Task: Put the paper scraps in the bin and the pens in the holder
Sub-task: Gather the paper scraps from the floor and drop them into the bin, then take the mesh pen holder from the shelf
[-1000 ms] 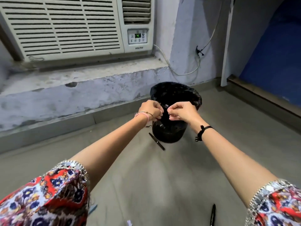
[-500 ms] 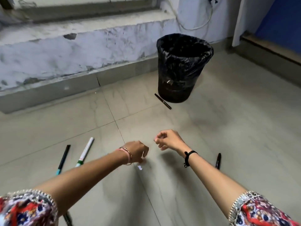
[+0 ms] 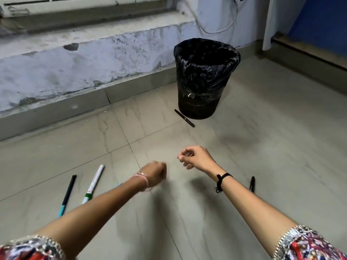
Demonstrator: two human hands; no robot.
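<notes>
The bin, lined with a black bag, stands on the floor near the wall. A black pen lies at its foot. My left hand hovers low over the tiles, blurred and closed in a fist; the small white scrap that lay beneath it is gone from the floor. My right hand hangs beside it, loosely curled and empty. A white-and-green marker and a black-and-teal pen lie left of my left arm. Another black pen lies right of my right wrist. No holder is in view.
A raised concrete ledge runs along the back wall under an air conditioner. A white cable hangs behind the bin. A blue panel with a low step borders the floor at the right.
Both hands came back from the bin's mouth down to the floor. Since half a second ago my left hand closed into a fist and the white scrap beneath it disappeared.
</notes>
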